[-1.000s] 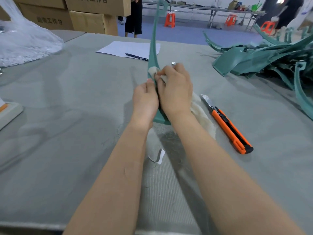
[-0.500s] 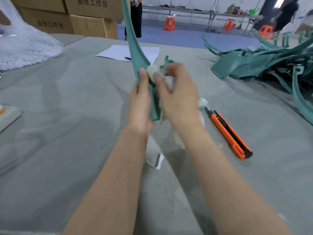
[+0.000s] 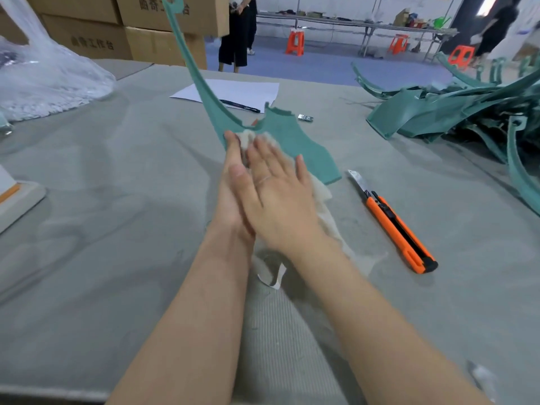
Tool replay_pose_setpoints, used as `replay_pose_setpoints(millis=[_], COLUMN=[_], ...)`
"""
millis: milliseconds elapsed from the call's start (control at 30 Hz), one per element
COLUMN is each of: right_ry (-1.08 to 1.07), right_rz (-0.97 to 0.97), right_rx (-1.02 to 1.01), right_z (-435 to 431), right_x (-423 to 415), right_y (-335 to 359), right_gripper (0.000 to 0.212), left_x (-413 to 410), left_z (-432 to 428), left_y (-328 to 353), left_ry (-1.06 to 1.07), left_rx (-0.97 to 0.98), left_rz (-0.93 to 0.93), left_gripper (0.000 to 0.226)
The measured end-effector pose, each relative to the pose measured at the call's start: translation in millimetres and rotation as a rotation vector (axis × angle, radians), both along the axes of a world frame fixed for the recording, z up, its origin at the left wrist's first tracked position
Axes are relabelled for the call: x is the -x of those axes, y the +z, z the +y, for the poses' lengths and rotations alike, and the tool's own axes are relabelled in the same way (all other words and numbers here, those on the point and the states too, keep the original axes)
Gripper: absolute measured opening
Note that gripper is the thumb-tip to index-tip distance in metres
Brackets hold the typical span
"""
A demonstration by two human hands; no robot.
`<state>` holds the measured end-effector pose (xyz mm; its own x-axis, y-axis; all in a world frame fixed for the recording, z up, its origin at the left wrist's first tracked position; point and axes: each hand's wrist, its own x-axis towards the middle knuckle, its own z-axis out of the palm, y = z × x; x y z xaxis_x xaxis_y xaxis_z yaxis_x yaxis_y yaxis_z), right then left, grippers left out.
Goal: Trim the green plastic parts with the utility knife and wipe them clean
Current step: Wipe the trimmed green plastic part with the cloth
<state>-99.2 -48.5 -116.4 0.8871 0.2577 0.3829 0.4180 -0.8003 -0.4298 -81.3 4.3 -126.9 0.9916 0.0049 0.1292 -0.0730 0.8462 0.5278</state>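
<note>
I hold one green plastic part (image 3: 292,135) above the grey table; its thin arm rises up-left to the top of the view and its broad panel faces me. My left hand (image 3: 230,182) lies with straight fingers along the part's left edge, mostly hidden behind my right hand. My right hand (image 3: 277,197) lies flat, fingers straight, and presses a white cloth (image 3: 247,139) onto the panel; more cloth hangs below the palm. The orange utility knife (image 3: 400,229) lies on the table to the right, blade out, apart from both hands.
A pile of green parts (image 3: 438,115) fills the right side. A paper sheet (image 3: 248,89) with a pen lies beyond, a small metal clip (image 3: 305,117) near it. A clear plastic bag (image 3: 43,77) and cardboard boxes (image 3: 87,39) stand at left. People stand in the background.
The part has turned from edge-on to showing its broad face, its arm leaning further left. My right hand went from pinching the cloth to pressing it flat and lower on the panel.
</note>
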Motion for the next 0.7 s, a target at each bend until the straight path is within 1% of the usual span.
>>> replay_pose_setpoints(millis=[67,100,133,200,233,267,300,333,400,567,633,700], right_ry=[-0.13,-0.14,-0.116,-0.005,0.034,0.042,0.012,-0.045,-0.136,-0.178,-0.18,-0.121], right_rz=[0.126,0.152,0.126,0.036,0.024,0.021,0.023,0.035,0.082,0.173,0.159,0.113], right_rx=[-0.024,-0.038,-0.021,0.038,0.026,0.012,0.0,0.01,0.021,-0.054,-0.06,-0.044], right_z=[-10.3,-9.0,-4.5,12.8,15.7,13.3,8.1,1.9,-6.2,-3.1,-0.7,4.4], right_x=[-25.0,-28.4,-24.0,-0.6,8.0,8.4,0.2,-10.9,-27.8,-42.6,-34.8,-14.8], right_y=[17.7,21.9,21.3,9.3,4.4,2.2,3.5,6.1,12.6,14.5,12.7,3.4], right_gripper=[0.069,0.07,0.071,0.082,0.087,0.086,0.08,0.073,0.067,0.069,0.07,0.068], left_x=[-9.5,-9.6,-5.6,5.5,10.6,13.0,7.3,0.9,-6.7,-8.3,-8.4,-5.3], left_z=[9.6,9.6,3.4,-12.1,-17.5,-14.0,-6.4,0.1,10.6,10.6,12.9,14.2], left_y=[11.9,13.4,15.4,11.1,9.1,8.9,8.5,10.7,15.1,17.5,14.5,6.3], left_ry=[-0.098,-0.116,-0.082,0.043,0.076,0.073,0.043,0.001,-0.081,-0.041,-0.024,-0.029], left_rx=[-0.077,-0.054,-0.007,0.171,0.236,0.213,0.122,0.045,-0.061,-0.179,-0.189,-0.191], left_rz=[0.028,0.041,0.05,0.031,0.026,0.037,0.072,0.112,0.141,0.163,0.162,0.128], left_gripper=[0.059,0.062,0.058,0.044,0.042,0.043,0.046,0.051,0.063,0.067,0.065,0.059])
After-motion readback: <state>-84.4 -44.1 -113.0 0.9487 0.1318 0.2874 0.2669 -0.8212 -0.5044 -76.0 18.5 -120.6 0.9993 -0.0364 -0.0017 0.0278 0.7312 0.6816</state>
